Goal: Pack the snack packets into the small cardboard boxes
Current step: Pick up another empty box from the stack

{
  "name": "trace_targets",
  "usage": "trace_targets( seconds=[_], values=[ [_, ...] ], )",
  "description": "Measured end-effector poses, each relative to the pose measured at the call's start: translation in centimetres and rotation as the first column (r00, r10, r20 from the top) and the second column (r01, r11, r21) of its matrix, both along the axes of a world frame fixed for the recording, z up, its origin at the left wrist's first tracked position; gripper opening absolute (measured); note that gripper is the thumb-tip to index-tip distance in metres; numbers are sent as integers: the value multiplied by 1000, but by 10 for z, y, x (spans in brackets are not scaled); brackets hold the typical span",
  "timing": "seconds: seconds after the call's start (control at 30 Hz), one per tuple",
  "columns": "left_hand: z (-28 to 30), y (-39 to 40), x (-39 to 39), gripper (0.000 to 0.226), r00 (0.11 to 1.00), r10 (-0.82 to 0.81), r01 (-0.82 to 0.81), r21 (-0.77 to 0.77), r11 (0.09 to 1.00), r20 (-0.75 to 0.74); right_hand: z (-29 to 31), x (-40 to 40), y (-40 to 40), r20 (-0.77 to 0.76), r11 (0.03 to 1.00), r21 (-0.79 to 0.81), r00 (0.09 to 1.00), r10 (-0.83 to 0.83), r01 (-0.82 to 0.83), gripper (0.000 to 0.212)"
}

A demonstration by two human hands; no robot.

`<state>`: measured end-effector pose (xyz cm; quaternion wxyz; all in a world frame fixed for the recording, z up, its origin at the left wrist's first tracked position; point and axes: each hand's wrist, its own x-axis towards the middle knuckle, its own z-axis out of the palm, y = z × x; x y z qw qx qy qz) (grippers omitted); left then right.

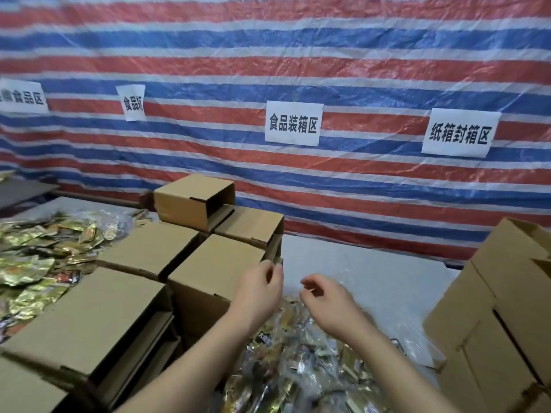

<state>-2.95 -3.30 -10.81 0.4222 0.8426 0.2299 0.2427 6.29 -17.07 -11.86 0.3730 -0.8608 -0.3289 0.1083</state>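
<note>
— Hands first: the left hand (260,289) hangs with its fingers loosely curled, thumb and fingertips close together near the top corner of a box (217,263). Whether it pinches anything there I cannot tell; nothing shows between the fingers.

— And the other?

— Right hand (325,299) is just beside it, at its 3 o'clock, fingers bent and relaxed, holding nothing I can see. Both hover above the packets (292,362).

— So where do the packets lie from the hands?

— Straight below and back toward the person, at 6 o'clock. A loose heap in clear plastic wrap on the counter (357,263), gold and silver foil with dark and red prints, crumpled and shiny. No single long axis; they lie every which way.

— Which hand is nearer?

— The right looks to be over the heap itself; the left sits over its edge, closer to the boxes. My guess is the right would dip for packets while the left tends the box.

— And the boxes?

— Small brown cardboard ones, closed or lying on their sides, stacked from 9 to 11 o'clock of the left hand. More boxes (507,308) stand at 3 o'clock, well apart. A second heap of packets (38,251) lies far off at 9 o'clock.
</note>
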Motion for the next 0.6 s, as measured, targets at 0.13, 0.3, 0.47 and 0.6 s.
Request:
trace_targets(
  seconds=[0.13,0.3,0.47,0.6],
  values=[
    [34,86,28,17,976,187,-208,211,955,114,21,10,52,78,996,-1,993,87,-87,46],
    [44,189,68,45,903,421,-284,626,726,-79,52,30,117,135,990,-60,981,138,-131,67],
    [38,249,96,66,837,501,-198,732,651,-220,81,57,166,179,992,-75,977,116,-104,72],
    [31,262,107,47,822,489,-110,763,637,-290,94,68,183,168,995,-67,982,88,-78,60]
  ],
)
